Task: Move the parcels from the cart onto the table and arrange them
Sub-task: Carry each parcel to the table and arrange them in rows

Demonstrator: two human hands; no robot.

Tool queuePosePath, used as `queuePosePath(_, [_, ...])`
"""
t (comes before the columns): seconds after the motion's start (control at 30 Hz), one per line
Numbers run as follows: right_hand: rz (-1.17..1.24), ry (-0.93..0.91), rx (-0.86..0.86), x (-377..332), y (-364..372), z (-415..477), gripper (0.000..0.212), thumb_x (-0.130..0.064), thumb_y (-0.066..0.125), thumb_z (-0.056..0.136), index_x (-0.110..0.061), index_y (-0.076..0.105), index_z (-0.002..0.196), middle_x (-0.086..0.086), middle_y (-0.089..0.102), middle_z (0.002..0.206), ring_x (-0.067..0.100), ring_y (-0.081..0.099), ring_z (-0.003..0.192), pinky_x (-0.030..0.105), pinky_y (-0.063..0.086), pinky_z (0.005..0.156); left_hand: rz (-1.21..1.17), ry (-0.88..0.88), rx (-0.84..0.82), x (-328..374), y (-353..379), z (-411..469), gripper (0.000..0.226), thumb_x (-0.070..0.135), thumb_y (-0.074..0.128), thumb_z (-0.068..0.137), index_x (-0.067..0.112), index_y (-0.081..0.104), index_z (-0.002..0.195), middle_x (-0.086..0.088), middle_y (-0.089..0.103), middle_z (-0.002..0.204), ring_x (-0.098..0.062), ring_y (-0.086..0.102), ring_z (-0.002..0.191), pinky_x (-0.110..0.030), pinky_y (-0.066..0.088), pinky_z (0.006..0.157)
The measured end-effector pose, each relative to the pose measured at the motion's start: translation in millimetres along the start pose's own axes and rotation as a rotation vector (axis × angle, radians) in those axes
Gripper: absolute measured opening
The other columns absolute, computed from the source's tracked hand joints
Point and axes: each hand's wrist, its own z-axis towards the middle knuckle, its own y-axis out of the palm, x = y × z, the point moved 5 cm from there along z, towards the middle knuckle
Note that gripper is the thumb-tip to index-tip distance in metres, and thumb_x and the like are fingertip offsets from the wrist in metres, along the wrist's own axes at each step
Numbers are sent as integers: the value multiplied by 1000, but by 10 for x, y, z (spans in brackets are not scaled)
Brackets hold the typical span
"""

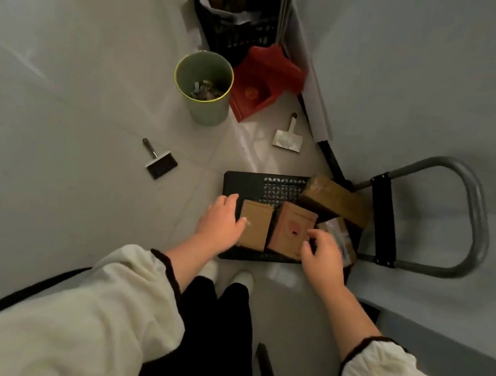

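The left hand (221, 223) is released beside the plain parcel (254, 230); the right hand (324, 252) cannot be judged. If jostled, the stamped parcel (293, 229) could be tipped off the cart (241, 184).

Cream sleeves (111, 311) with dark-trimmed cuffs; black trousers (215, 337); pale shoes (241, 279).

2 arms, both extended forward and down, roughly parallel.
Left arm (184, 257): forearm bare, cream sleeve (90, 309) with dark cuff pushed back toward the elbow.
Left hand (221, 223): palm down, fingers straight and slightly spread, thumb out to the right.
Right arm (347, 311): forearm bare, matching sleeve bunched near the elbow.
Right hand (324, 254): palm down, fingers bent at the knuckles, tips pointing down; whether they grip anything cannot be told.
2 legs (220, 322) in black, below the arms.
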Motion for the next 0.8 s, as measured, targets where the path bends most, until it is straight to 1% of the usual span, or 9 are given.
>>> queuePosePath(0.13, [-86,-34,-121,375,597,687,32,-16,53,92,-9,57,123,8,57,124,22,53,114,29,40,91,-277,-231,-96,-382,627,722,57,31,53,93,8,34,142,-14,44,141,-30,45,126,-35,38,98])
queuePosePath(0.23, [-2,31,-144,627,1039,1244,27,-19,53,92,-11,59,118,7,61,116,21,56,105,25,40,81,-518,-432,-172,-696,1119,1199,58,30,53,94,5,34,142,-15,44,142,-30,43,128,-30,35,96])
queuePosePath(0.3, [219,202,-164,789,1384,1570,25,-23,53,93,-15,59,117,3,61,112,18,56,102,23,42,74,-600,-465,-199,-856,1447,1482,56,29,52,95,5,34,142,-14,43,143,-29,41,129,-27,32,95])
queuePosePath(0.4, [815,640,-276,990,1998,1843,35,-27,48,97,-14,51,130,5,56,127,25,51,121,36,44,93,-687,-520,-242,-1063,1893,1818,55,34,45,98,10,30,145,-10,38,148,-27,37,133,-32,30,102])
queuePosePath(0.47, [1047,739,-344,1071,2339,1976,46,-30,41,100,-12,37,142,6,45,143,25,41,132,41,35,104,-761,-571,-253,-1193,2131,1970,51,37,41,99,12,34,143,-10,41,145,-20,43,120,-32,32,92])
queuePosePath(0.53, [1094,728,-371,1168,2612,2095,50,-33,37,100,-13,31,146,5,37,149,22,34,137,42,26,112,-821,-614,-258,-1293,2301,2062,47,38,38,100,12,40,138,-11,44,141,-14,43,103,-29,31,80])
queuePosePath(0.63, [989,733,-338,1342,2914,2232,56,-41,38,98,-18,27,148,-1,32,152,18,28,139,39,21,113,-868,-671,-286,-1440,2502,2114,53,43,36,100,13,34,143,-8,39,146,-20,39,128,-30,26,84])
queuePosePath(0.7, [912,744,-305,1415,3025,2300,59,-47,39,97,-21,28,148,-1,33,151,19,30,138,38,21,113,-908,-693,-327,-1477,2581,2129,56,46,36,99,16,31,145,-5,38,147,-19,39,129,-31,27,81])
queuePosePath(0.8, [959,761,-305,1452,3148,2315,59,-46,41,96,-20,29,148,0,35,150,19,33,136,39,23,115,-952,-699,-384,-1432,2589,2142,51,52,37,96,21,43,137,2,51,131,-9,50,90,-24,32,62])
